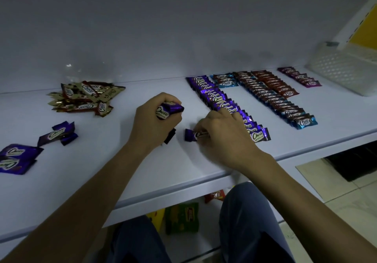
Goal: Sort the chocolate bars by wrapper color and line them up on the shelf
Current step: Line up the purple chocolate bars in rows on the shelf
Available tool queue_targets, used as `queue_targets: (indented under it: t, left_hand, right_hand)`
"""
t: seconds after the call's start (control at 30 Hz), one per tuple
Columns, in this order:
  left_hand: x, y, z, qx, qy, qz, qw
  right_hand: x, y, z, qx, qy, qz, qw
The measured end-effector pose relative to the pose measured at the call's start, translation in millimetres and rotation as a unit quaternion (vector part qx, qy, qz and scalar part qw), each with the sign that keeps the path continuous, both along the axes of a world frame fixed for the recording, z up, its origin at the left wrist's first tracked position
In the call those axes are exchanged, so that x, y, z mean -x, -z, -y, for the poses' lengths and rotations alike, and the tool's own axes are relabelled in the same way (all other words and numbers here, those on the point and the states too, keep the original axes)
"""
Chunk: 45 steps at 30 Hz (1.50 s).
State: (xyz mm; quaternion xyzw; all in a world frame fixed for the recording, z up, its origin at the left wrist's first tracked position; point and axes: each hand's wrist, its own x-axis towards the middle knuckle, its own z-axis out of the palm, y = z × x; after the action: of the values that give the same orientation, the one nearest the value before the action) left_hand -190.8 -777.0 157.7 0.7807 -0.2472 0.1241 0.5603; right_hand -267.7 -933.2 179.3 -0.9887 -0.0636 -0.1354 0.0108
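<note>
Now, reading from your left across the white shelf (142,171): loose purple bars (18,156) lie at the far left edge, and a gold-and-brown pile (85,97) sits toward the back wall.

Your left hand (151,124) is near the middle. Its fingers are curled tightly around a handful of purple bars (170,109), held just above the surface.

Your right hand (224,140) is just beside it. It pinches a single purple bar (192,135) that lies flat on the shelf, with the fingers over the bar's right half. Only the left crimped end and part of the white "Choco" lettering show.

This bar's long axis runs from 9 o'clock to 3 o'clock, the same way as the bars already laid down.

The purple row (220,99) runs from 11 o'clock at the back wall to 5 o'clock near the front edge. Each shiny wrapper overlaps the next. Its front bar (258,135) lies at 3 o'clock from your pinch, close by, so the open slot is probably just nearer you than that bar. Your right hand is the nearer one to it.

Further right stand a blue row (273,101), a red row (275,84) and a magenta row (299,77). A white basket (344,66) sits at the far right.
</note>
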Motion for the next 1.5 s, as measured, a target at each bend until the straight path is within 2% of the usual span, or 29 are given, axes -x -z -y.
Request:
queue_targets:
  t: [0.17, 0.33, 0.43, 0.57, 0.7, 0.87, 0.97, 1.23, 1.37, 1.5]
  left_hand:
    - [7.7, -2.5, 0.8, -0.028, 0.043, -0.001, 0.999]
    - [20.0, -10.6, 21.5, -0.072, 0.094, -0.013, 0.993]
    - [23.8, -15.2, 47.3, -0.085, 0.107, -0.027, 0.99]
    - [30.5, -10.5, 70.4, -0.071, 0.115, -0.036, 0.99]
    - [33.9, -2.2, 70.3, -0.057, 0.095, -0.033, 0.993]
    - [35.6, -3.0, 67.4, -0.054, 0.082, -0.019, 0.995]
    - [36.3, -3.0, 67.2, -0.051, 0.084, -0.021, 0.995]
    - [37.8, -4.1, 66.8, -0.056, 0.084, -0.025, 0.995]
    - [37.2, -2.0, 66.9, -0.067, 0.067, -0.011, 0.995]
    - [37.6, -1.3, 66.3, -0.094, 0.023, 0.023, 0.995]
  right_hand:
    - [29.1, 3.7, 7.7, 0.016, -0.028, 0.064, 0.997]
    - [69.4, 15.2, 54.6, 0.007, -0.03, 0.123, 0.992]
    - [76.0, 13.6, 82.4, -0.036, 0.013, 0.11, 0.993]
    - [71.9, 15.2, 105.4, -0.038, 0.012, 0.11, 0.993]
    - [66.5, 15.7, 113.0, -0.046, 0.008, 0.097, 0.994]
    - [65.0, 14.1, 121.0, -0.109, 0.022, 0.082, 0.99]
    - [64.0, 13.2, 128.2, -0.121, 0.05, 0.07, 0.989]
    - [61.0, 16.6, 128.7, -0.146, 0.038, 0.061, 0.987]
    - [60.1, 8.6, 119.1, -0.185, 0.037, 0.088, 0.978]
    - [47.9, -5.4, 76.0, -0.322, -0.002, 0.077, 0.943]
